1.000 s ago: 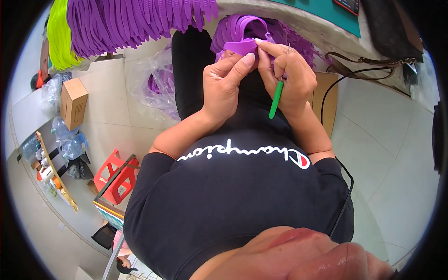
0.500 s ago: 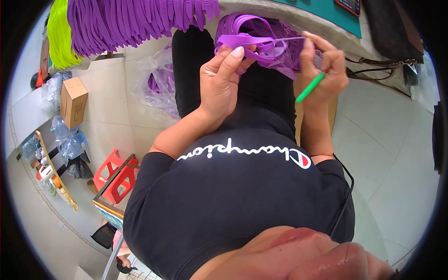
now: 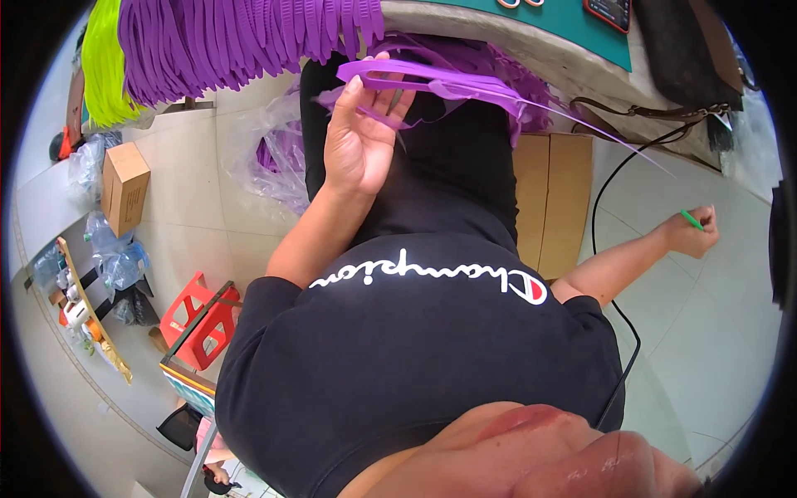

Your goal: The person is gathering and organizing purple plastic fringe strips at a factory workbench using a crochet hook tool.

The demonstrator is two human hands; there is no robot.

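Observation:
Up near the table edge, my left hand [image 3: 359, 145] pinches a flat purple strap [image 3: 448, 79] between thumb and fingers. The strap runs to the right, and a thin purple strand [image 3: 602, 133] trails from it over the floor; its far end is too fine to follow. My right hand [image 3: 696, 233] is stretched far out to the right, closed around a slim green pen-like tool [image 3: 691, 220]. More purple straps [image 3: 531, 75] lie heaped beyond my lap, partly hidden by the held one.
Rows of purple straps [image 3: 241, 37] and lime-green straps [image 3: 106, 66] hang over the table edge at the far left. A green mat [image 3: 556, 21] carries a phone [image 3: 608, 12]. A dark bag [image 3: 693, 58] stands at right. Cardboard [image 3: 552, 199], a carton [image 3: 124, 187] and a red stool [image 3: 199, 324] are lower.
My right hand has swung from beside the strap far out to the right and nearer, with the green tool. My left hand has shifted slightly left; the strap and its strand now extend rightward.

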